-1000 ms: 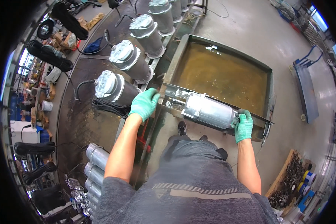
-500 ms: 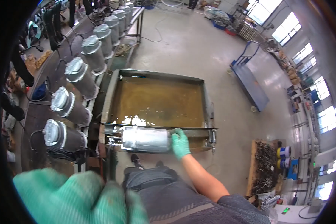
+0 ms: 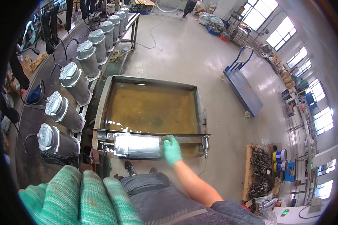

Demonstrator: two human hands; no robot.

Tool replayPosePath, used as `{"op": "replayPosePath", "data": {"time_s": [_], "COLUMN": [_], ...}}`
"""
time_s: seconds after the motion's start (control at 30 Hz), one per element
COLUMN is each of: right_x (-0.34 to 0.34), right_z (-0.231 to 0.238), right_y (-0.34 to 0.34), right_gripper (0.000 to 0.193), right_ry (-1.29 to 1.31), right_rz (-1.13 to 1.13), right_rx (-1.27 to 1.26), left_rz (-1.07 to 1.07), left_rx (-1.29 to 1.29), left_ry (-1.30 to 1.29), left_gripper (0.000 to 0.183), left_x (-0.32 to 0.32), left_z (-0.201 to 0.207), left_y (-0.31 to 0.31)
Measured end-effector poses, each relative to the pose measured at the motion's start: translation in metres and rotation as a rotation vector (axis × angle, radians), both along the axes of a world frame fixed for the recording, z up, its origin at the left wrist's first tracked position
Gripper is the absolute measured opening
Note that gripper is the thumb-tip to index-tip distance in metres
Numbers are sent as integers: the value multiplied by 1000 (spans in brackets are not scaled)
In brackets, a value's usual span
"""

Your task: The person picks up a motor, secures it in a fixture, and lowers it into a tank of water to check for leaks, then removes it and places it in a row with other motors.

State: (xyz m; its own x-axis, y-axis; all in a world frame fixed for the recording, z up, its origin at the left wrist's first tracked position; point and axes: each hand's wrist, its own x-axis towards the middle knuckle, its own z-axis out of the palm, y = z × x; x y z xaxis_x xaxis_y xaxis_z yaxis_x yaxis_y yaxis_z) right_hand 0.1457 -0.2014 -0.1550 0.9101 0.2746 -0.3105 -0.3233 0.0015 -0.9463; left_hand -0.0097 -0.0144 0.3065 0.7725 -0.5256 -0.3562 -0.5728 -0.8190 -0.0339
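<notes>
A silver cylindrical motor housing [image 3: 138, 145] lies on its side across the front ledge of a metal tank [image 3: 101, 101] of murky brown water. My right hand [image 3: 172, 150], in a green knit glove, grips the housing's right end with its fingers curled over the edge. What the fingertips hold there is partly hidden. Large and close at the lower left, my gloved left hand [image 3: 79, 198] has its fingers stretched upward with narrow gaps between them. Nothing shows in it, though its palm is hidden.
Along the left, a workbench [image 3: 32, 116] carries a row of several upright grey motors [image 3: 65, 140] with silver caps and cables. A blue flatbed trolley [image 3: 244, 90] stands right of the tank. A wooden crate [image 3: 248, 172] of dark metal parts sits at the right.
My left hand's fingers have risen slightly and appear sharper. The view has shifted, so tank and housing sit a little lower and further left. My right hand stays on the housing's end.
</notes>
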Motion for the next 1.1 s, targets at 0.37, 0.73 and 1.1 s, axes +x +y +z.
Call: {"op": "replayPosePath", "data": {"time_s": [0.37, 0.73, 1.1], "right_x": [-3, -2, -5], "right_z": [8, 4, 5], "right_y": [1, 0, 19], "right_gripper": [19, 14, 17], "right_ry": [3, 16, 0], "right_rz": [-23, -21, 37], "right_rx": [-41, 1, -58], "left_rz": [9, 38, 50], "left_rx": [-55, -7, 173], "left_ry": [5, 2, 181], "left_gripper": [23, 16, 32], "left_x": [2, -4, -6], "left_z": [-3, -8, -2], "left_y": [0, 2, 4]}}
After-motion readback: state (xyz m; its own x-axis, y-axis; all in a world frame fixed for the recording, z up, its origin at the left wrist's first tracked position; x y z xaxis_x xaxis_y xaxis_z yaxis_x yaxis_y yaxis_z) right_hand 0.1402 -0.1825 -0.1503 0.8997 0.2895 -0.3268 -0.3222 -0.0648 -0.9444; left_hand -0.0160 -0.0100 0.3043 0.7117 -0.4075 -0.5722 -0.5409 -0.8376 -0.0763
